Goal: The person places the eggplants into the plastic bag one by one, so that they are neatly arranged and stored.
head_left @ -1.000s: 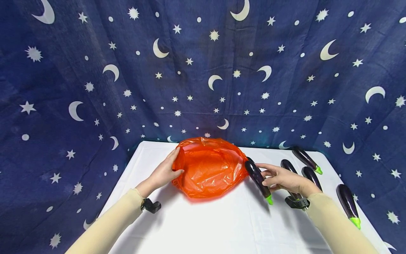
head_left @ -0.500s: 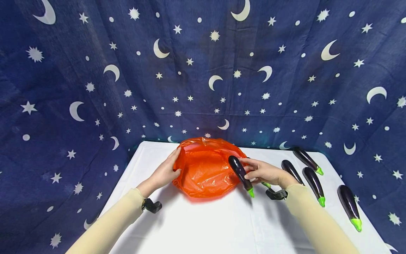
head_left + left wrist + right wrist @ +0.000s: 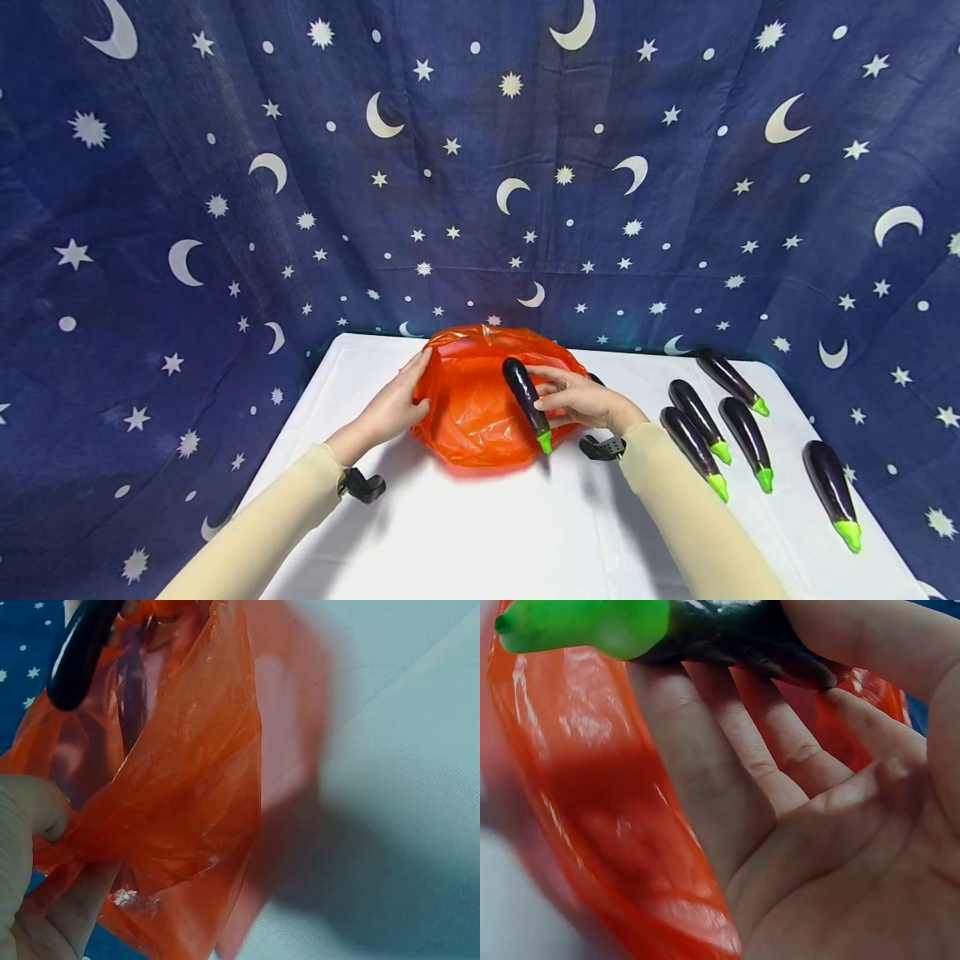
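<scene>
An orange-red plastic bag [image 3: 468, 417] lies at the back middle of the table, its mouth spread toward me. My left hand [image 3: 384, 410] pinches the bag's left rim; in the left wrist view the thin plastic [image 3: 187, 772] is gathered between thumb and fingers. Over the bag's mouth, my right hand [image 3: 583, 400] holds a dark purple eggplant [image 3: 523, 392] between thumb and fingertips. It is tilted, its green stem end toward me. The right wrist view shows the bright green cap [image 3: 622, 626] beside the fingers, with the bag's edge [image 3: 592, 750] beneath.
Several more eggplants [image 3: 745, 433] lie on the right side of the white table [image 3: 450, 542], one apart near the right edge [image 3: 828, 483]. A dark tip [image 3: 596, 379] shows behind my right hand. A blue curtain [image 3: 450, 208] with moons and stars hangs behind the table.
My right hand has carried the eggplant leftward from beside the bag to over its mouth. Eggplants on the right that the arm covered now show. The left hand has stayed at the rim.
</scene>
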A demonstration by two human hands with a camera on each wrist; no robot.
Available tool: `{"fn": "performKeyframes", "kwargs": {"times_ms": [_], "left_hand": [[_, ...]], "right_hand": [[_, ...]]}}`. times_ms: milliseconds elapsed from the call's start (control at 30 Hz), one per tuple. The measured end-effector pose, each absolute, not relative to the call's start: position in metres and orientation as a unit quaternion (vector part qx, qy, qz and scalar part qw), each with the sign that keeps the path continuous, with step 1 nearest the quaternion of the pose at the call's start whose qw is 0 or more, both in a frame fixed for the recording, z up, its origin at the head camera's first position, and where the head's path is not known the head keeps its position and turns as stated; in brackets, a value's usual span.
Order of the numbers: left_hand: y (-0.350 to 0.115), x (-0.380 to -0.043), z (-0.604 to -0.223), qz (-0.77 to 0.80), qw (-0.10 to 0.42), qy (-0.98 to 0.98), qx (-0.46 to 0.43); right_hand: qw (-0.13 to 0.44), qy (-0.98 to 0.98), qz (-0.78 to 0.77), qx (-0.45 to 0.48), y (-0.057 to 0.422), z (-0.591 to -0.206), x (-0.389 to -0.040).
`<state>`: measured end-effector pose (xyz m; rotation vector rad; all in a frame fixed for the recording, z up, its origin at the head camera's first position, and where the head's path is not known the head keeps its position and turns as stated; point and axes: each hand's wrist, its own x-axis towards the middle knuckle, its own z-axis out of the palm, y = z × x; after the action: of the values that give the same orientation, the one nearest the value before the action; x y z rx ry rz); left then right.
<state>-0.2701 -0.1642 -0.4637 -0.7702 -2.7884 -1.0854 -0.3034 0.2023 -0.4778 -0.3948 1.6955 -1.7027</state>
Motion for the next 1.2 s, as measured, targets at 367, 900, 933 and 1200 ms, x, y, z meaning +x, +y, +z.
{"fn": "performKeyframes", "kwargs": {"times_ms": [367, 900, 933, 1200], "left_hand": [[-0.163, -0.271, -0.463, -0.338, 0.033, -0.907, -0.251], [-0.156, -0.272, -0.462, -0.340, 0.031, -0.905, -0.253], [-0.156, -0.272, -0.463, -0.340, 0.030, -0.905, -0.254], [-0.156, -0.273, -0.466, -0.340, 0.020, -0.907, -0.248]], "right_hand": [[0.363, 0.630, -0.672, -0.142, 0.165, -0.488, -0.311], [0.334, 0.610, -0.711, -0.108, 0.103, -0.502, -0.329], [0.326, 0.612, -0.714, -0.098, 0.101, -0.504, -0.330], [0.291, 0.621, -0.721, -0.096, 0.078, -0.513, -0.334]]}}
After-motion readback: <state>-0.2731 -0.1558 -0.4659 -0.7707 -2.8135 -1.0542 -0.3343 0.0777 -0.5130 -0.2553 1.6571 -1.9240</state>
